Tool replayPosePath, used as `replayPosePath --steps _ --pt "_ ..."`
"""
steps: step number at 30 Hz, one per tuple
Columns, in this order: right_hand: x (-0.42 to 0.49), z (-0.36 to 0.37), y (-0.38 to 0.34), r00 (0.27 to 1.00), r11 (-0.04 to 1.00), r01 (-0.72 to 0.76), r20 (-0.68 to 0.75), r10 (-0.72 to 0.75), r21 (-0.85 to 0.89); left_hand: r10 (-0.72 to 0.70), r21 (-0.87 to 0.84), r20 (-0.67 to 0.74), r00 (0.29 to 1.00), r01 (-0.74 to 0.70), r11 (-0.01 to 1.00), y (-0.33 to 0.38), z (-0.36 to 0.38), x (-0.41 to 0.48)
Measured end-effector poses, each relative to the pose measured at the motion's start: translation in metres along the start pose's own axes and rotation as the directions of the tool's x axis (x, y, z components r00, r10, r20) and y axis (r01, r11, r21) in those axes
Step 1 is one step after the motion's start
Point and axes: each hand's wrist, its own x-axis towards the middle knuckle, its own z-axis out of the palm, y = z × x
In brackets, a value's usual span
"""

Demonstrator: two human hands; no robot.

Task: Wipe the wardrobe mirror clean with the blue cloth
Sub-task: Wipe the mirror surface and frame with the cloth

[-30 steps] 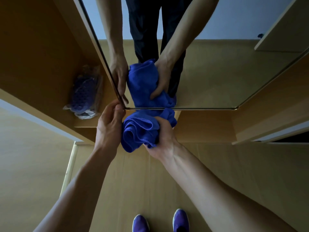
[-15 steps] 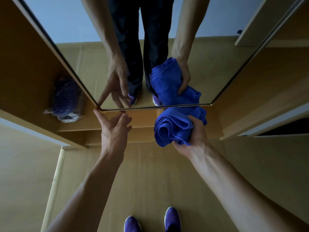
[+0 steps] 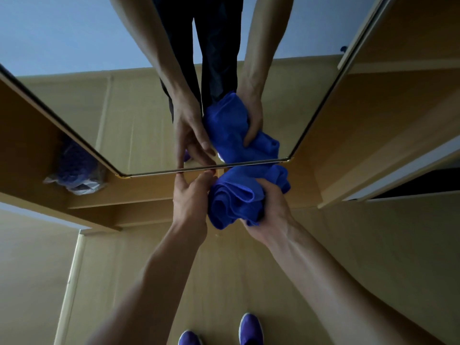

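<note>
The wardrobe mirror [image 3: 139, 120] fills the upper middle of the head view, with a thin gold bottom edge. My right hand [image 3: 268, 212] grips the bunched blue cloth [image 3: 236, 200] against the mirror's lower right corner. My left hand [image 3: 191, 195] reaches up beside the cloth, fingers straight, with its fingertips at the mirror's bottom edge. Both hands and the cloth are reflected in the glass above.
A bagged purple item [image 3: 74, 173] lies on the wooden shelf [image 3: 139, 192] to the left behind the mirror. Wooden wardrobe panels [image 3: 373, 135] flank the mirror on the right. My purple shoes [image 3: 249, 329] stand on the tan floor below.
The mirror door has swung or the view has shifted, so more glass shows. My left hand moved right from the mirror's left corner to beside the cloth. My right hand still holds the cloth.
</note>
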Motion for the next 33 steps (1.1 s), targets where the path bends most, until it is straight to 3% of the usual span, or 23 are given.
replayPosePath --steps 7,13,20,25,27,29,33 --pt "0.003 -0.005 -0.006 0.999 0.999 -0.042 0.031 0.043 -0.006 0.019 -0.151 -0.053 0.998 -0.027 0.988 0.003 0.006 -0.002" --pt "-0.001 -0.033 -0.039 0.999 1.000 0.017 -0.041 -0.017 -0.011 0.046 -0.145 -0.078 0.996 -0.057 0.988 0.003 0.011 -0.004" --pt "-0.001 -0.052 -0.058 0.991 0.991 0.082 -0.100 -0.092 -0.103 0.045 -0.030 -0.089 0.995 -0.047 0.998 -0.002 0.019 -0.014" --pt "-0.001 -0.056 -0.062 0.959 0.971 0.149 -0.211 -0.188 -0.187 0.081 0.197 -0.015 0.997 -0.076 0.977 -0.011 0.030 -0.031" --pt "-0.001 -0.056 -0.064 0.925 0.943 0.199 -0.266 -0.271 -0.266 0.153 0.368 0.045 0.987 -0.159 0.916 -0.012 0.035 -0.040" --pt "-0.002 -0.056 -0.069 0.883 0.895 0.246 -0.294 -0.365 -0.372 0.294 0.533 0.150 0.944 -0.328 0.780 -0.010 0.042 -0.052" --pt "-0.008 -0.058 -0.085 0.830 0.792 0.298 -0.265 -0.490 -0.533 0.491 0.604 0.423 0.762 -0.641 0.474 0.012 0.065 -0.071"
